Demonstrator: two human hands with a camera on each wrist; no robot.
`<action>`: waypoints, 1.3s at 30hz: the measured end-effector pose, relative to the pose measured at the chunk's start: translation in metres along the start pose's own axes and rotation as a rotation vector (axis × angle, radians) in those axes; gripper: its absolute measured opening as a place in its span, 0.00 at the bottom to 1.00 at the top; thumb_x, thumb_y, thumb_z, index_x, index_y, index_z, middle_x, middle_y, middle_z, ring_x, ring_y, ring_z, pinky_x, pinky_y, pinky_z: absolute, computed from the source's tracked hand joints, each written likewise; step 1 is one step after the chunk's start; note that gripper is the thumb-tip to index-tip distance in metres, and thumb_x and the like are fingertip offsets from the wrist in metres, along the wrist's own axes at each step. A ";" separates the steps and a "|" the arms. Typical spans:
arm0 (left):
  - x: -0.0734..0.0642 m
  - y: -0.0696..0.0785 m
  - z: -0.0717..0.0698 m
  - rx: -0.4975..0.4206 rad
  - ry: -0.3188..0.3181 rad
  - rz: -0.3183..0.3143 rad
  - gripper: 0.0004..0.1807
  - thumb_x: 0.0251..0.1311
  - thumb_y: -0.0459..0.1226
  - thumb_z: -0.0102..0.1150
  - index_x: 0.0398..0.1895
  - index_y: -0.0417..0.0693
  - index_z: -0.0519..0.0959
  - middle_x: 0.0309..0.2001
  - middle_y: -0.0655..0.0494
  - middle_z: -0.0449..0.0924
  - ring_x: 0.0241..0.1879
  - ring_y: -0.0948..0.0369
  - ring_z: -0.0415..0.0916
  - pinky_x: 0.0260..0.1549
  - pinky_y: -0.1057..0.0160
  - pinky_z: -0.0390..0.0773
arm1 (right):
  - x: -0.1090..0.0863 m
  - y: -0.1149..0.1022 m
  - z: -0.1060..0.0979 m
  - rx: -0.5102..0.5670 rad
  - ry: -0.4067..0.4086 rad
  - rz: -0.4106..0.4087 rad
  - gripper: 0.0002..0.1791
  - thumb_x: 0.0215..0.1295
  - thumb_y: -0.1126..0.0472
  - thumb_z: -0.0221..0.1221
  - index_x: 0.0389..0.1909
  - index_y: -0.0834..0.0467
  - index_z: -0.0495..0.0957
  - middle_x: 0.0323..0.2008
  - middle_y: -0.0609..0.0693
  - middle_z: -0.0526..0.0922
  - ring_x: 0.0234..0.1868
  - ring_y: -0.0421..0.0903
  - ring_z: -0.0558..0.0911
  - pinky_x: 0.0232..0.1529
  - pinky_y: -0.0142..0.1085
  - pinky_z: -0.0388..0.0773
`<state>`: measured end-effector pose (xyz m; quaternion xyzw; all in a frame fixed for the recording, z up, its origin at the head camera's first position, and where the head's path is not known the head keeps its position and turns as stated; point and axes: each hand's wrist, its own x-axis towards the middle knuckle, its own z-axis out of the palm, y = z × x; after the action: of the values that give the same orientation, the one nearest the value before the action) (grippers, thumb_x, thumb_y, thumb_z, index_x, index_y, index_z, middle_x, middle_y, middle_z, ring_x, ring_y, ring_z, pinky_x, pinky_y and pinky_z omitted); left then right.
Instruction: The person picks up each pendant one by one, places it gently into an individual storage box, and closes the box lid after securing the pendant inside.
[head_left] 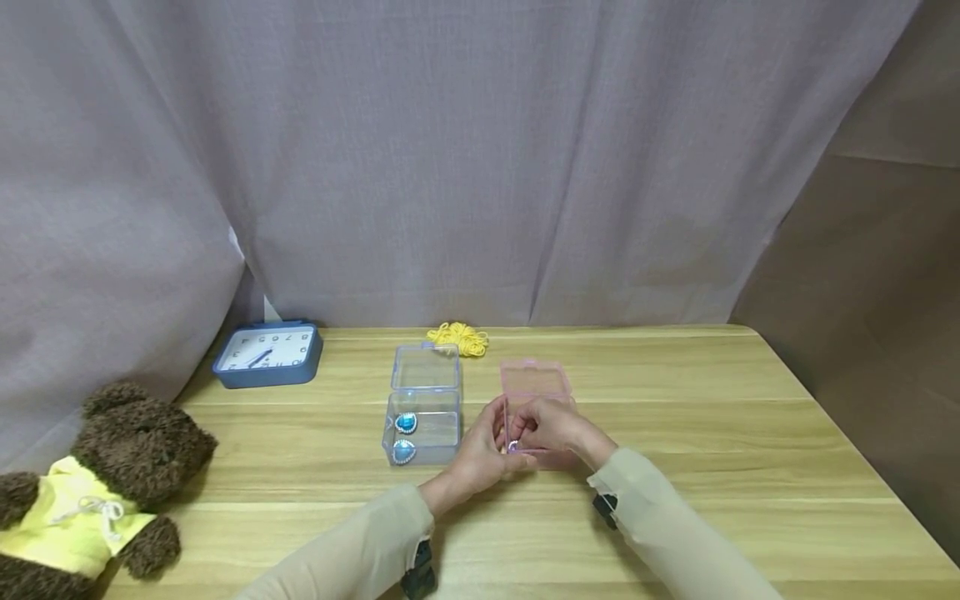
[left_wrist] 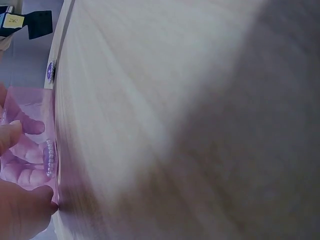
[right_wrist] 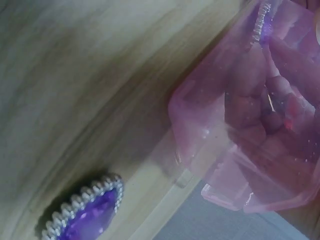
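A small pink see-through box (head_left: 537, 380) stands on the table with its lid up. My left hand (head_left: 480, 454) grips its left side, with the thumb along the front wall. Inside it are the bent fingers of my right hand (head_left: 550, 423), close to a purple gem with a beaded silver edge (head_left: 513, 446). In the left wrist view that gem (left_wrist: 49, 159) stays low in the box, and whether the fingers pinch it cannot be told. A second purple gem (right_wrist: 90, 215) lies on the table, in the right wrist view.
Left of the pink box, a clear bluish box (head_left: 426, 354) stands with its lid up, holding two blue gems (head_left: 405, 423). Yellow cord (head_left: 459, 338) lies behind it. Farther left are a blue clock (head_left: 268, 357) and a brown teddy bear (head_left: 142, 446). A grey curtain (head_left: 420, 167) hangs behind.
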<state>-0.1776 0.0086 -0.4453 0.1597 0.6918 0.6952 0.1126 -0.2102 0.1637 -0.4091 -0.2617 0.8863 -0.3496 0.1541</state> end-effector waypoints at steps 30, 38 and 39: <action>0.001 0.003 0.001 -0.098 -0.016 -0.005 0.51 0.37 0.14 0.57 0.70 0.30 0.47 0.67 0.30 0.55 0.66 0.40 0.57 0.66 0.50 0.62 | -0.086 0.065 -0.056 0.335 0.049 0.160 0.14 0.61 0.70 0.57 0.42 0.77 0.72 0.34 0.56 0.79 0.31 0.36 0.75 0.32 0.28 0.81; 0.001 0.003 0.001 -0.051 -0.001 -0.017 0.51 0.37 0.14 0.59 0.69 0.29 0.47 0.68 0.31 0.53 0.68 0.41 0.55 0.68 0.52 0.60 | -0.089 0.070 -0.049 0.305 -0.035 0.088 0.14 0.55 0.71 0.61 0.40 0.76 0.73 0.29 0.49 0.74 0.30 0.35 0.72 0.29 0.23 0.73; 0.001 0.003 0.002 -0.054 -0.004 -0.014 0.51 0.37 0.14 0.59 0.69 0.29 0.47 0.68 0.31 0.53 0.68 0.41 0.55 0.68 0.52 0.60 | -0.089 0.070 -0.048 0.298 -0.039 0.089 0.15 0.55 0.70 0.62 0.40 0.75 0.73 0.30 0.49 0.74 0.30 0.35 0.72 0.29 0.23 0.73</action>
<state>-0.1773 0.0101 -0.4422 0.1530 0.6735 0.7126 0.1231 -0.1844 0.2838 -0.4157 -0.2029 0.8323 -0.4649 0.2237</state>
